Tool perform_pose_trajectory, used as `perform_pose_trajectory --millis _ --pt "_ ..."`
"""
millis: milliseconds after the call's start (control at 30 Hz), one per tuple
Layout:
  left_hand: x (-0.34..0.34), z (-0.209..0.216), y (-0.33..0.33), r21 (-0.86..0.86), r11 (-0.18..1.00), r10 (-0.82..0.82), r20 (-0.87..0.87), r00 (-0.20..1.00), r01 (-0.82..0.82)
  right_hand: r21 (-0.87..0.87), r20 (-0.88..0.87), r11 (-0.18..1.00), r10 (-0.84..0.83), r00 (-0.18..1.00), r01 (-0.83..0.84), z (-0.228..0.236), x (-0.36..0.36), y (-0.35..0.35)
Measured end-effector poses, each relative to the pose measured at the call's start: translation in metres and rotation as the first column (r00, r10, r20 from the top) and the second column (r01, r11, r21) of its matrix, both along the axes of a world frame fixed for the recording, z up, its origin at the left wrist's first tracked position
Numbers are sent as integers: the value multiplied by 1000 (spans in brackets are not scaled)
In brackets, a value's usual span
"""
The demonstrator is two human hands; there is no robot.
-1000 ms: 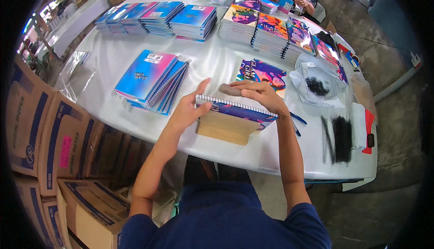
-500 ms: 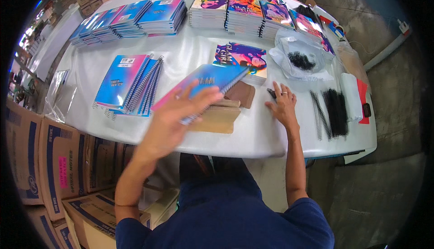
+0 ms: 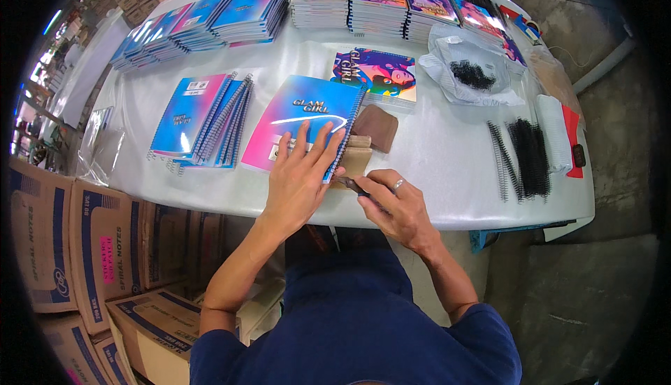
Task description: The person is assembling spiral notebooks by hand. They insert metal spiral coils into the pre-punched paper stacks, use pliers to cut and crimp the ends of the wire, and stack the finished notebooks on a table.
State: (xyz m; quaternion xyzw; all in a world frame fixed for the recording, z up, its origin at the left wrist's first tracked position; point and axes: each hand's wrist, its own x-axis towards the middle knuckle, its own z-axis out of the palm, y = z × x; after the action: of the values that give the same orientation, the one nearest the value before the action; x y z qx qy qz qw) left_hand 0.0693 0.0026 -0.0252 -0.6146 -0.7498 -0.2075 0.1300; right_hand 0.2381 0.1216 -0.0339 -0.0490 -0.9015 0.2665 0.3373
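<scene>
A blue and pink spiral notebook (image 3: 307, 105) lies tilted on tan and brown blocks (image 3: 358, 158), its black coil along the right edge. My left hand (image 3: 297, 179) rests flat on the cover's lower part, fingers stretched out and apart. My right hand (image 3: 398, 207) is closed around a small dark pliers-like tool (image 3: 354, 186). The tool's tip is at the lower end of the coil; whether it grips the wire I cannot tell. Beyond the blocks is a small pile of notebooks with a colourful portrait cover (image 3: 381, 74).
Several coil-bound blue-pink notebooks (image 3: 185, 119) lie at left. Stacks of blue-pink notebooks (image 3: 244, 11) and portrait-cover notebooks (image 3: 377, 0) line the back. Right are black coils (image 3: 529, 158), a plastic bag of black bits (image 3: 472, 74) and a red strip (image 3: 574, 137). Cartons (image 3: 105, 238) stand below left.
The notebook has come down onto the blocks, with my left hand now flat on it. My right hand has moved left and nearer, bringing the dark tool to the coil's lower end.
</scene>
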Motion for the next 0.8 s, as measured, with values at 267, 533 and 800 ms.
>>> perform_pose_trajectory --millis 267,533,800 --pt "-1 -2 1 32 999 7 36 999 -8 136 6 990 17 1000 -17 1 -10 1" --pt "-3 -5 -2 74 997 13 -15 1000 -11 -692 283 712 419 863 -118 24 -13 19" --pt "-75 27 -20 185 966 167 75 983 -178 -553 315 833 239 918 -27 51 -18 53"
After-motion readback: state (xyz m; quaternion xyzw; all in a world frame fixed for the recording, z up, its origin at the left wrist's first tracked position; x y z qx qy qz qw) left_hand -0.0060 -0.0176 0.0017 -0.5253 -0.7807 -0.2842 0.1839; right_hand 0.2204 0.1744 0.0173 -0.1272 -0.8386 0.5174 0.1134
